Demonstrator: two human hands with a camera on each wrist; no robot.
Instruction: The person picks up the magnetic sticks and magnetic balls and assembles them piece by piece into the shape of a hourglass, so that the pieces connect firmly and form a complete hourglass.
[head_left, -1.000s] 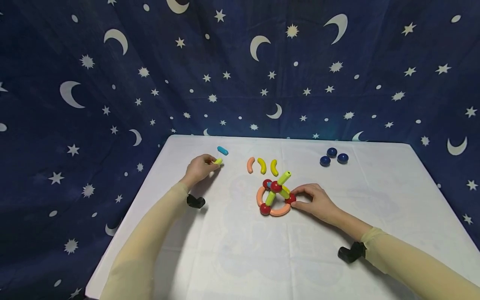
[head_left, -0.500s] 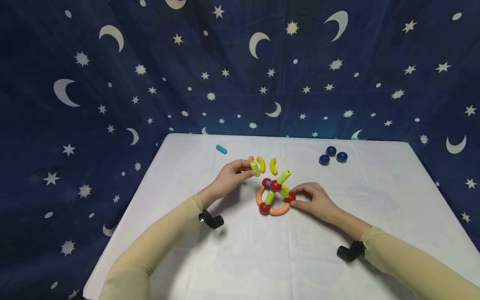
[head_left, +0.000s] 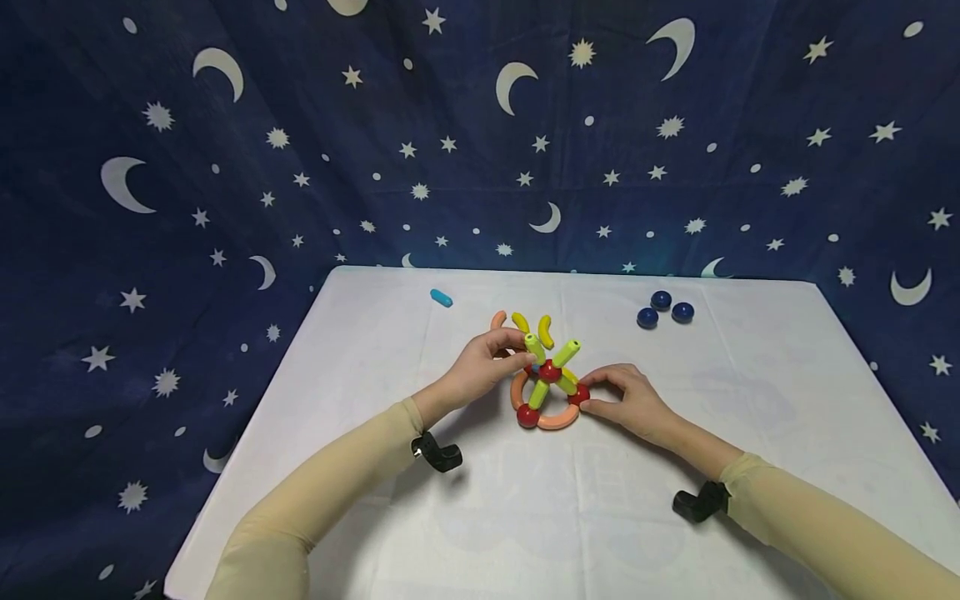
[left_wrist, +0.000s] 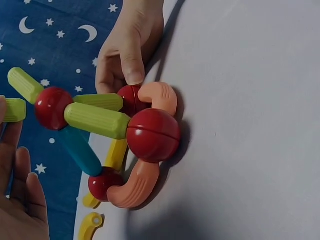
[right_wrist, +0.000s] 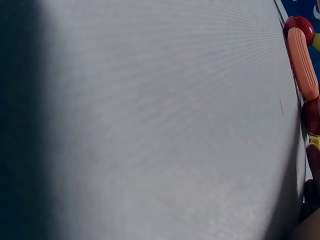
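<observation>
A toy frame of red balls and rods stands on the table; curved orange rods (head_left: 558, 418) and a yellow one ring its base. Lime green rods and a blue rod (left_wrist: 80, 150) rise to a top red ball (head_left: 550, 371), from which a lime rod (head_left: 567, 352) sticks up. My left hand (head_left: 480, 368) pinches another straight lime green rod (left_wrist: 15, 110), its end close to the top ball with a small gap in the left wrist view. My right hand (head_left: 633, 406) grips a base red ball (head_left: 579, 394) between thumb and fingers.
Behind the frame lie a curved orange rod (head_left: 498, 320) and two curved yellow rods (head_left: 545, 332). A short blue rod (head_left: 441, 297) is at the back left. Three dark blue balls (head_left: 661, 300) sit at the back right of the white table (head_left: 750, 400). Starry cloth (head_left: 450, 108) hangs behind.
My left hand has carried the lime green rod rightward from the back left of the table to the top of the frame. My right hand stays on its red ball.
</observation>
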